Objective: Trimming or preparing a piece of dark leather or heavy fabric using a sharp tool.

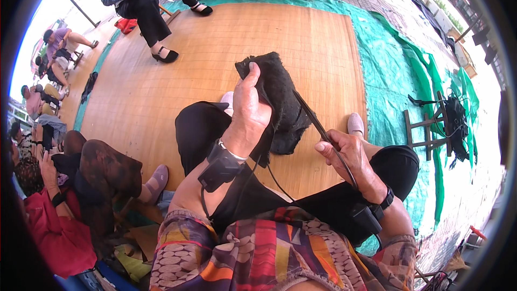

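Observation:
My left hand (249, 99) is closed on a piece of black cloth (283, 102), with the thumb pressed on its upper left corner. The cloth hangs down over the mat in front of my knees, its edges ragged. In my right hand (350, 159) is a long, dark, slender tool (311, 112) that looks like a pair of scissors. Its tip points up and left and meets the right edge of the cloth. Whether its blades are apart is too small to tell. Thin black cords hang below the cloth, near my lap.
A woven tan mat (188, 70) spreads ahead over a green tarp (385, 75). On the right stands a small wooden stool (428, 124) with black straps and cords on it. A person in black shoes (164, 55) sits at the far left. Several other people sit along the left.

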`<action>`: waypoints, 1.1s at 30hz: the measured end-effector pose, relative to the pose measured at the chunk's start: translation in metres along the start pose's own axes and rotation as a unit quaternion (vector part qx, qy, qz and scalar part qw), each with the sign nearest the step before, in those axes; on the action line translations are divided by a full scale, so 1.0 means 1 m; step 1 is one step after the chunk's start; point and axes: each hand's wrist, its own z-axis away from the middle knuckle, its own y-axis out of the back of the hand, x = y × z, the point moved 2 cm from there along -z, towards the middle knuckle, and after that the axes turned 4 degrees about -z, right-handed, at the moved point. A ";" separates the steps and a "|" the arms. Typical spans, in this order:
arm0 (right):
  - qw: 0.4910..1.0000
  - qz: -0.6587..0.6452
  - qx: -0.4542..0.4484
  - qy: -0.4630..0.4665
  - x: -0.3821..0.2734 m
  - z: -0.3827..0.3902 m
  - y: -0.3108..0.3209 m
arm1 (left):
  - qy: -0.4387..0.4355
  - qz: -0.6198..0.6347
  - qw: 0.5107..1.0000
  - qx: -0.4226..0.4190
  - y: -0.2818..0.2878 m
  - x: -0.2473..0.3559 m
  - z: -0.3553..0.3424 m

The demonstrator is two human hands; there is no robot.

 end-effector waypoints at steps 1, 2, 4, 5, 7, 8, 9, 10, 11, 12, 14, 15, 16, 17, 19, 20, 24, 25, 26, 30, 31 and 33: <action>1.000 0.000 0.000 0.000 0.000 0.000 0.002 | 0.000 0.000 1.000 0.000 0.001 0.001 0.000; 1.000 -0.005 0.000 -0.009 0.000 0.001 0.004 | -0.001 0.003 1.000 0.001 0.001 0.002 0.000; 1.000 -0.011 0.001 -0.019 0.002 0.000 0.006 | 0.000 0.005 1.000 0.002 0.001 0.002 0.000; 1.000 -0.006 -0.003 -0.002 0.002 0.000 0.006 | 0.005 0.000 1.000 0.004 0.000 0.001 -0.001; 1.000 -0.001 -0.005 0.014 0.003 -0.002 0.006 | 0.011 -0.005 1.000 0.006 -0.002 -0.002 0.001; 1.000 0.014 -0.002 0.020 0.002 -0.003 0.005 | 0.018 -0.001 1.000 0.010 -0.006 -0.004 0.004; 0.999 0.028 0.001 0.027 0.001 -0.003 0.004 | 0.024 0.003 1.000 0.015 -0.009 -0.006 0.006; 0.999 0.027 0.001 0.027 0.000 -0.004 0.003 | 0.024 0.002 1.000 0.014 -0.009 -0.007 0.007; 0.999 0.031 0.009 0.027 -0.002 -0.005 0.002 | 0.027 0.000 1.000 0.002 -0.009 -0.008 0.008; 0.999 0.034 0.016 0.027 -0.003 -0.005 0.002 | 0.029 -0.003 1.000 -0.011 -0.010 -0.009 0.009; 0.999 0.038 0.015 0.019 -0.003 -0.005 0.003 | 0.037 0.001 0.999 -0.016 -0.014 -0.008 0.011; 0.999 0.041 0.014 0.012 -0.003 -0.005 0.004 | 0.043 0.005 0.999 -0.020 -0.017 -0.007 0.012; 0.999 0.041 0.013 0.012 -0.002 -0.004 0.004 | 0.042 0.005 0.999 -0.020 -0.019 -0.006 0.014; 0.999 0.032 0.014 0.009 -0.002 -0.004 0.004 | 0.044 -0.027 0.998 -0.027 -0.021 -0.005 0.016; 1.000 0.023 0.014 0.008 0.000 -0.003 0.006 | 0.044 -0.059 0.997 -0.034 -0.021 -0.004 0.016; 1.000 0.016 0.016 0.007 0.000 -0.002 0.007 | 0.042 -0.060 0.997 -0.025 -0.018 -0.004 0.014; 0.997 -0.074 0.025 -0.022 -0.003 -0.001 0.015 | 0.022 -0.044 0.999 -0.010 -0.016 0.002 0.011; 0.997 -0.074 0.024 -0.022 -0.003 -0.003 0.015 | 0.021 -0.044 0.999 -0.009 -0.015 0.002 0.010; 0.996 -0.078 0.021 -0.022 -0.003 -0.004 0.016 | 0.023 -0.040 0.999 0.004 -0.013 0.001 0.009; 0.999 -0.026 0.030 0.014 -0.001 -0.006 0.015 | 0.043 -0.039 0.998 -0.004 -0.016 -0.004 0.012; 0.998 0.020 0.034 0.041 -0.001 -0.007 0.015 | 0.045 -0.040 0.998 -0.005 -0.017 -0.005 0.013; 0.997 0.055 0.038 0.039 -0.003 -0.007 0.014 | 0.054 -0.064 0.996 -0.015 -0.018 -0.006 0.014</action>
